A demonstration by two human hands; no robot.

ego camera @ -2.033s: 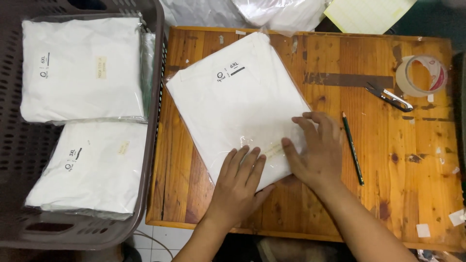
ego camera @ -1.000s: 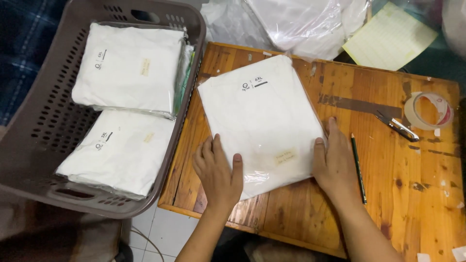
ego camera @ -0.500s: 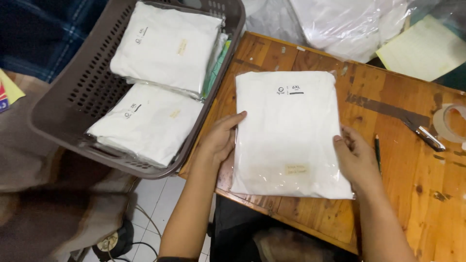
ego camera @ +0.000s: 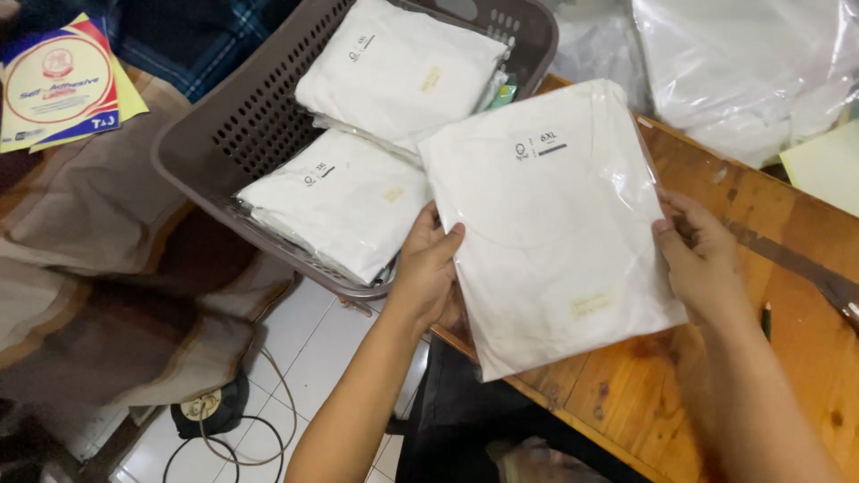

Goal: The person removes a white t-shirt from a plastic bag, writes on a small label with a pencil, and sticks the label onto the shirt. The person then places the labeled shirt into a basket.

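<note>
Two white packs (ego camera: 358,201) lie in the grey basket (ego camera: 242,116) — the left hand (ego camera: 428,268) and right hand (ego camera: 702,259) each grip a side of a third pack (ego camera: 546,224), not yet in.

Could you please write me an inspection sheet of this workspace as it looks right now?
Surface: wooden table, bare at its near edge, marked and scuffed.
Job's things: flat white garment in a clear bag, held over the table's left edge, partly past it.
Clutter: grey perforated basket left of the table, holding two stacks of similar bagged garments; clear plastic bags at the far side; yellow sheet; pencil behind the right hand.
Grippers: left hand grips the bag's left edge; right hand grips its right edge.
Cables: cord and round plug block on the tiled floor.
Surroundings: brown striped cloth, colourful printed packet.
</note>
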